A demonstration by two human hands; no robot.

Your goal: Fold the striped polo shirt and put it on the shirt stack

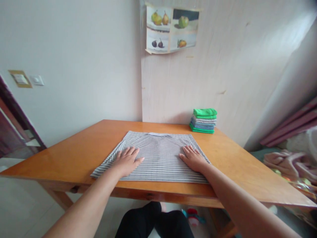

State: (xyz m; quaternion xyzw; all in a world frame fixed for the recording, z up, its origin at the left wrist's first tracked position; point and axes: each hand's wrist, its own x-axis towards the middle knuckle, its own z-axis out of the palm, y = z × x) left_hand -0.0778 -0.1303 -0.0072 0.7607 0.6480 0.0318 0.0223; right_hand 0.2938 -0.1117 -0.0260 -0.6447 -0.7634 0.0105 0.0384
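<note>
A grey-and-white striped shirt [158, 158] lies spread on the wooden table, its neckline at the far edge and its lower edge near the table's front. My left hand [127, 162] rests palm down on the shirt's left part, fingers spread. On the right part, my right hand [193, 158] also lies flat with its fingers outstretched. Neither hand grips the cloth. Slight creases show in the fabric near the left hand and around the neckline.
A stack of folded cloths [203, 121], green at top and bottom, sits at the table's back right. The wooden table [81, 148] meets the wall, where fruit pictures [172, 29] hang. A crumpled pinkish blanket [284, 163] lies beyond the right edge.
</note>
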